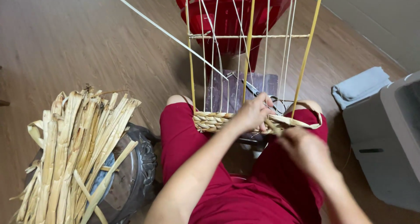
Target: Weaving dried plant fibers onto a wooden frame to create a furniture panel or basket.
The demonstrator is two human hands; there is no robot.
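Across the lap, both hands work a braided straw band [214,120] on a frame of upright strings [213,66].
Left hand [253,112] fingers pinch a straw strand [302,121] at the braid's end; right hand [306,149] is blurred, grip unclear. Dried straw bundle [74,154] lies left; red chair [232,9] stands beyond.

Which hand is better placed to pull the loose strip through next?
The right hand, probably: the loose strip runs to it, while the left hand rests on the woven band among the uprights.
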